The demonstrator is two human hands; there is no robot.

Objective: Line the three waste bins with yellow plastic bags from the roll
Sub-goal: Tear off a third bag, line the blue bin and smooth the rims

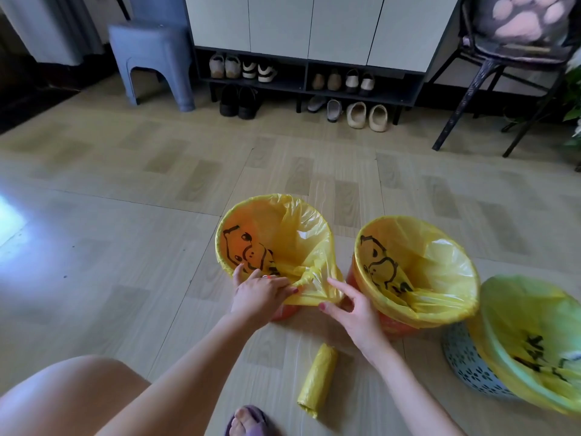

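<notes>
Three waste bins stand in a row on the floor, each with a yellow printed bag over its rim. My left hand [259, 292] grips a gathered, twisted bunch of bag at the near rim of the left orange bin [251, 221]. My right hand [352, 305] sits just right of that bunch, with thumb and fingers pinching the loose bag edge. The middle orange bin [418, 269] and the right perforated grey-white bin [471, 369] each carry a bag. The yellow roll of bags [317, 379] lies on the floor near my foot.
A shoe rack [301, 86] with several pairs stands along the far wall under white cabinets. A blue plastic stool [151, 55] is at the far left and a black metal chair [503, 73] at the far right. My knee and sandalled foot fill the near edge.
</notes>
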